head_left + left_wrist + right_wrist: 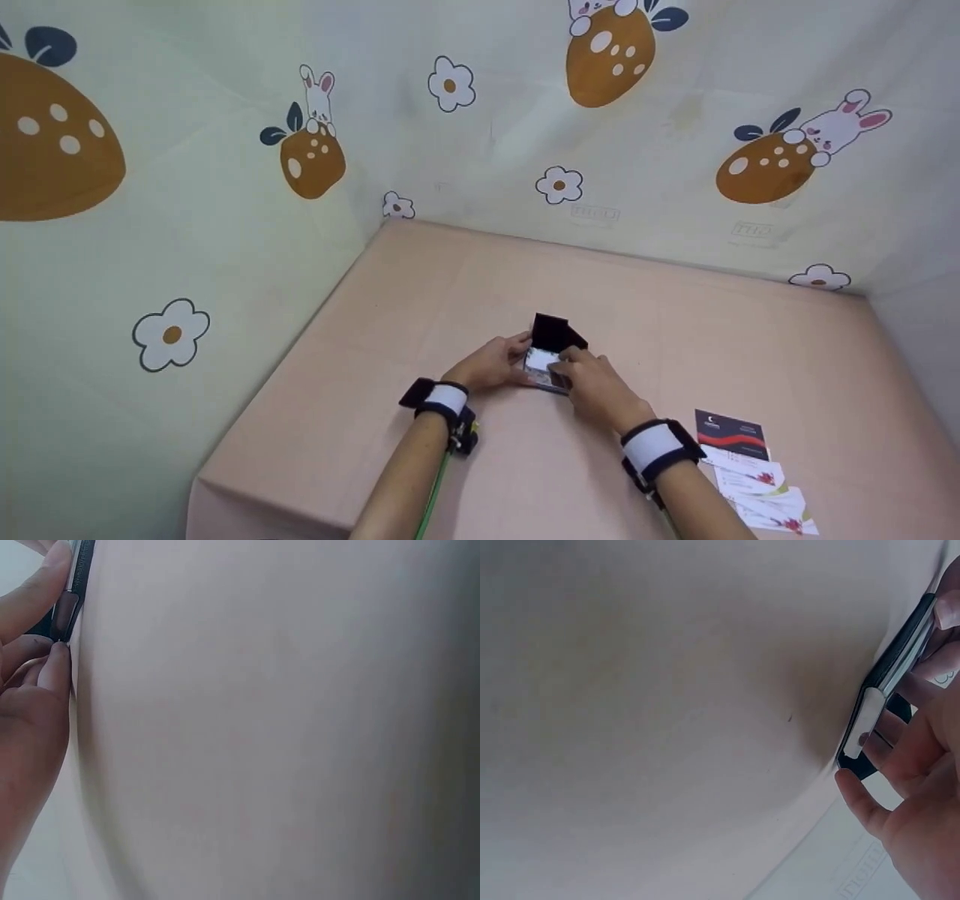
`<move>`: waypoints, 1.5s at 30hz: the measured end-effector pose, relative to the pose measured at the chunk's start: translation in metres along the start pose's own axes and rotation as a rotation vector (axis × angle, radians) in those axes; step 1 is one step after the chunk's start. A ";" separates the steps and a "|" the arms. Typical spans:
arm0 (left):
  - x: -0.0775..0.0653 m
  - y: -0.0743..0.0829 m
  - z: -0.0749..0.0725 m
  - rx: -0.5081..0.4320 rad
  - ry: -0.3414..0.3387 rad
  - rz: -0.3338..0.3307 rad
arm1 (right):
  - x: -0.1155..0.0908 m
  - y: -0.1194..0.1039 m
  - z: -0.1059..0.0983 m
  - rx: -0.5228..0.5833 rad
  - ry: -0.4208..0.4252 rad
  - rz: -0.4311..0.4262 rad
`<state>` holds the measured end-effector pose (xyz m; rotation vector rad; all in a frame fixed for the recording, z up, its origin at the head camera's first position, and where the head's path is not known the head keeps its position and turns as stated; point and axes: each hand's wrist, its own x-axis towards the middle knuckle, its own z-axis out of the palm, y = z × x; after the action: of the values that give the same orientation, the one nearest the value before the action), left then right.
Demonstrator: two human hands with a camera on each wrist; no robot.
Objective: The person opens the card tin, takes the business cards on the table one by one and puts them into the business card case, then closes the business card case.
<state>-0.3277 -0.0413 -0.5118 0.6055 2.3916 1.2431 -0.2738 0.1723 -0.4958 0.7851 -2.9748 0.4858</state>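
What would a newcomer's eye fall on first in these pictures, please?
Probably the orange-brown fruits, most with rabbits, printed on the pale wall covering around the table. Next, the small open black case between the left hand and the right hand, near the table's middle. Then the overlapping cards at the table's near right, one dark with a red band.

A small card case (pixel 546 385) with black and silvery surfaces is held open between both hands, its black-lined lid (pixel 550 333) raised on the 12 o'clock side. White cards (pixel 538 360) with a little printing are contained in its base. The case is gripped at 9 o'clock by the left hand (pixel 489 364) and at 3 o'clock by the right hand (pixel 600 386), whose thumb is laid over the cards' 3 o'clock edge.
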 end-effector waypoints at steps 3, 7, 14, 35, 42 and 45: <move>0.000 -0.001 0.000 -0.006 -0.007 0.015 | -0.002 -0.002 0.002 0.002 -0.005 0.001; 0.000 -0.002 0.001 0.078 -0.017 0.035 | -0.006 -0.003 0.004 -0.011 -0.006 0.003; 0.002 -0.004 0.001 0.112 -0.020 0.023 | -0.010 -0.008 0.003 -0.011 -0.011 0.016; 0.001 0.003 0.002 0.050 -0.008 0.029 | -0.021 -0.018 -0.003 0.103 0.057 0.036; 0.000 0.002 -0.001 0.063 -0.013 0.043 | -0.033 -0.016 -0.006 0.075 0.094 0.006; 0.000 0.001 -0.001 0.067 -0.012 0.041 | -0.040 -0.012 -0.009 0.032 0.133 -0.039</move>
<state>-0.3279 -0.0417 -0.5104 0.6842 2.4307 1.1760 -0.2331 0.1843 -0.4875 0.7789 -2.8312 0.5610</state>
